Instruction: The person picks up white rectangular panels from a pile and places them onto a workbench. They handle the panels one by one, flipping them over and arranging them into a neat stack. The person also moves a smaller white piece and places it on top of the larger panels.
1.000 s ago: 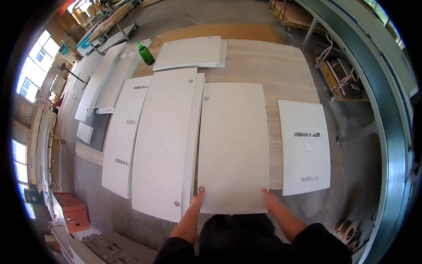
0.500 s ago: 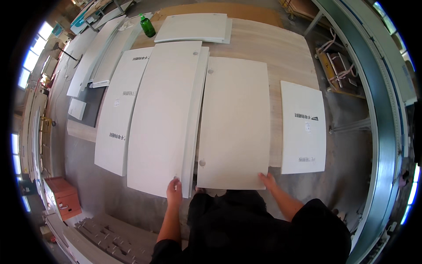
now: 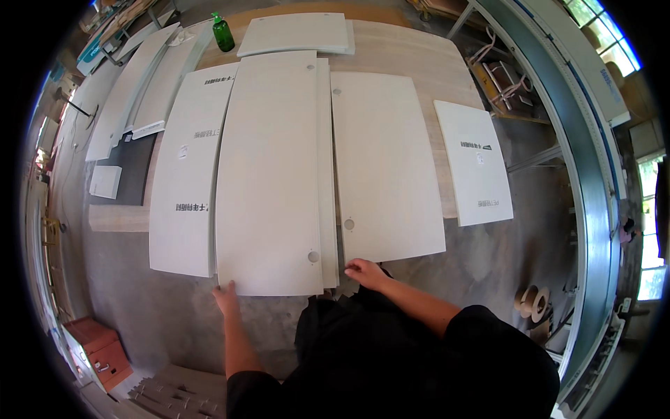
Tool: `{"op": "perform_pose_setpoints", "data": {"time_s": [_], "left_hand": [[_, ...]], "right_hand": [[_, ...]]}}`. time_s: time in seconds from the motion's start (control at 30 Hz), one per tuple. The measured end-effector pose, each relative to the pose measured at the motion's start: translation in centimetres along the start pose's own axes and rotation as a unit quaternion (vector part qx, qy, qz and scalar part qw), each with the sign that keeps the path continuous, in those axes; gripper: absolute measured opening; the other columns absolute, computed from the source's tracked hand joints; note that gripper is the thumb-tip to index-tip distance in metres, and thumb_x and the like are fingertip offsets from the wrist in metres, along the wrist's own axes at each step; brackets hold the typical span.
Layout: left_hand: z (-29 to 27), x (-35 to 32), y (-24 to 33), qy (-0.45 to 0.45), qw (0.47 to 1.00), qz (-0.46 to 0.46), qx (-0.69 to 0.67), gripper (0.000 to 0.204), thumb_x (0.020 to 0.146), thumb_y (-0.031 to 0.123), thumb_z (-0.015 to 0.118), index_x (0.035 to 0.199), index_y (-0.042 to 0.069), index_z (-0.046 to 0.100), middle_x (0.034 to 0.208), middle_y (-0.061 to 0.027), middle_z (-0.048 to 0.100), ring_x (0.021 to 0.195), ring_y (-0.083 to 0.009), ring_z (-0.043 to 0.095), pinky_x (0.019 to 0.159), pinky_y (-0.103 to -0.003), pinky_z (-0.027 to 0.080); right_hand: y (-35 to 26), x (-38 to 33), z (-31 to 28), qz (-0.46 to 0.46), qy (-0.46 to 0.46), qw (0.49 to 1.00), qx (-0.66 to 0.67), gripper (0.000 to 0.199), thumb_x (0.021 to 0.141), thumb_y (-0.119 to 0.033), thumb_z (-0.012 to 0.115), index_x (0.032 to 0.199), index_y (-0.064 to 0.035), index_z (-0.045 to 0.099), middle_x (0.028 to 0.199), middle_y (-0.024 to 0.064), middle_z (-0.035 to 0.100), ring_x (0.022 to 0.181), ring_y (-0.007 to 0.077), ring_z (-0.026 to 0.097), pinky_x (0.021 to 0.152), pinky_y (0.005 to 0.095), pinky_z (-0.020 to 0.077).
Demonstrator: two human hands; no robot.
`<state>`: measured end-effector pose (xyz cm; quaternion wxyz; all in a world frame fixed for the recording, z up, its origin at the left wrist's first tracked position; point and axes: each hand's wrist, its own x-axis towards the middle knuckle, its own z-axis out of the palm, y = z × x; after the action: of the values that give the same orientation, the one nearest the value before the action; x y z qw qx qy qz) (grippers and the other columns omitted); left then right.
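Observation:
A long white panel (image 3: 269,174) with two round holes along its right side lies on top of other panels in the middle. My left hand (image 3: 227,297) is closed at its near left corner, thumb at the edge. Just right of it lies a shorter white panel (image 3: 387,167), with round holes along its left side. My right hand (image 3: 366,273) is at that panel's near left corner, fingers curled together and pointing left. Whether it grips the edge is hidden. A narrow gap separates the two panels.
Printed white panels flank these at left (image 3: 185,174) and right (image 3: 474,164). The wooden table (image 3: 412,52) carries more panels (image 3: 293,33) and a green pump bottle (image 3: 222,33) at the far side. A metal beam (image 3: 572,133) runs along the right; a red toolbox (image 3: 98,353) stands lower left.
My left hand has gone from the long panel's near right corner to its near left corner. My right hand has moved left, from the shorter panel's right corner to its left one.

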<state>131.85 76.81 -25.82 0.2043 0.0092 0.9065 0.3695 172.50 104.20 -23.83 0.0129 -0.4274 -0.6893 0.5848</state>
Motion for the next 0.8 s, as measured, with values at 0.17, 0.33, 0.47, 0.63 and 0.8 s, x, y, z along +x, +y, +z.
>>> {"op": "perform_pose_setpoints", "data": {"time_s": [0.17,0.33,0.47,0.63,0.8], "left_hand": [[-0.2,-0.3,-1.5,-0.006,1.000,0.025,-0.002,0.074,0.086,0.030,0.076,0.137,-0.011,0.042,0.132,-0.0272,0.054,0.120,-0.0350,0.056,0.103,-0.041,0.045],[-0.7,-0.1,-2.6,-0.032,0.999,0.036,0.022,0.069,0.084,0.030,0.078,0.132,-0.009,0.047,0.122,-0.0229,0.060,0.110,-0.0317,0.061,0.096,-0.041,0.049],[-1.0,0.4,-1.1,-0.098,0.992,-0.085,-0.011,0.062,0.088,0.038,0.073,0.126,-0.007,0.052,0.103,-0.0176,0.066,0.099,-0.0282,0.064,0.086,-0.039,0.052],[-0.2,0.2,-1.1,-0.191,0.980,-0.045,0.038,0.066,0.094,0.058,0.058,0.114,-0.005,0.064,0.095,-0.0147,0.069,0.086,-0.0235,0.067,0.069,-0.035,0.053],[-0.7,-5.8,4.4,-0.343,0.929,-0.115,0.079,0.068,0.096,0.060,0.055,0.115,-0.004,0.067,0.106,-0.0150,0.070,0.092,-0.0224,0.067,0.077,-0.035,0.053]], "right_hand": [[-5.1,2.0,5.0,0.045,0.030,0.995,-0.084,0.045,0.088,-0.036,0.070,0.115,-0.0010,0.062,0.096,0.0152,0.070,0.088,0.0270,0.069,0.080,0.0384,0.0548],[-4.8,2.6,4.1,0.035,0.042,0.998,-0.044,0.051,0.087,-0.039,0.071,0.115,0.0023,0.059,0.099,0.0189,0.071,0.092,0.0327,0.070,0.080,0.0426,0.0549],[-4.5,2.5,4.7,0.100,0.042,0.993,-0.042,0.058,0.087,-0.043,0.070,0.119,0.0029,0.057,0.104,0.0195,0.070,0.098,0.0336,0.069,0.084,0.0420,0.0542],[-4.3,1.5,5.7,0.159,0.074,0.984,0.039,0.062,0.087,-0.046,0.070,0.121,0.0042,0.057,0.111,0.0224,0.068,0.103,0.0336,0.067,0.087,0.0415,0.0525],[-4.3,-0.9,2.4,0.196,0.142,0.961,0.136,0.067,0.093,-0.051,0.064,0.129,0.0049,0.056,0.119,0.0197,0.066,0.109,0.0284,0.065,0.092,0.0404,0.0510]]}}
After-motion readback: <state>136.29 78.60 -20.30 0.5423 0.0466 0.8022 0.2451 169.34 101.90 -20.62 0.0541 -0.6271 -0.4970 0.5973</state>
